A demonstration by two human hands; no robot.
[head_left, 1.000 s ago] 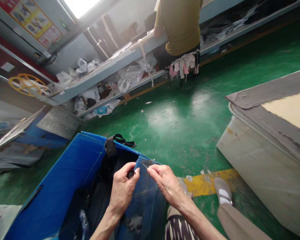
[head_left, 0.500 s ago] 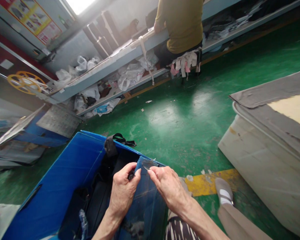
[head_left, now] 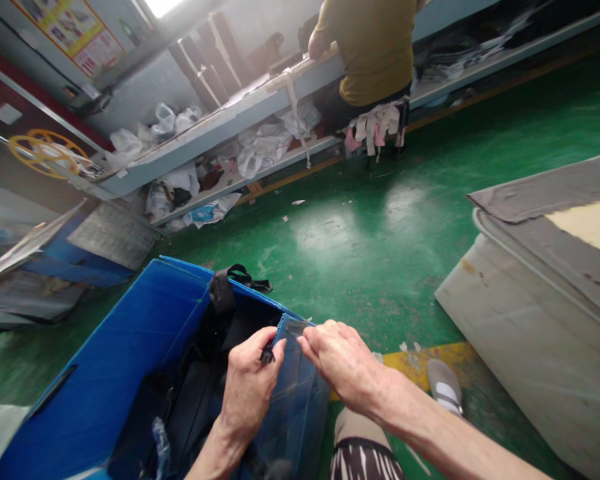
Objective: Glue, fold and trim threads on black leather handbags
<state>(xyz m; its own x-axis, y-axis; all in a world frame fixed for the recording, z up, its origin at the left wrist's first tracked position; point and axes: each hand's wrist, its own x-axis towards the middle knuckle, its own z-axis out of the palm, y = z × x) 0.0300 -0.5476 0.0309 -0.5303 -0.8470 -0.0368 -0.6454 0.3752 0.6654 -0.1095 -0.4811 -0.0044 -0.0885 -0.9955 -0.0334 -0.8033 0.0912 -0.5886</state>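
My left hand [head_left: 247,383] is closed in a pinch on a small black piece [head_left: 267,355], held over the near corner of a blue corrugated plastic bin [head_left: 145,333]. My right hand [head_left: 343,360] is closed too, thumb and fingers pressed together close beside the left; what it pinches is too small to name. Dark black items [head_left: 220,293] lie inside the bin, one draped over its far rim.
Green floor [head_left: 360,233] with a yellow line [head_left: 415,360] lies ahead. A grey-covered white block [head_left: 535,293] stands at right. A person in an olive shirt [head_left: 375,47] sits at a long cluttered bench [head_left: 220,127]. My shoe [head_left: 445,387] is on the floor.
Both hands stayed together at the bin corner; my right hand turned so its knuckles face up, and the thin pale sliver seen by its fingertips earlier no longer shows. The view shifted slightly.
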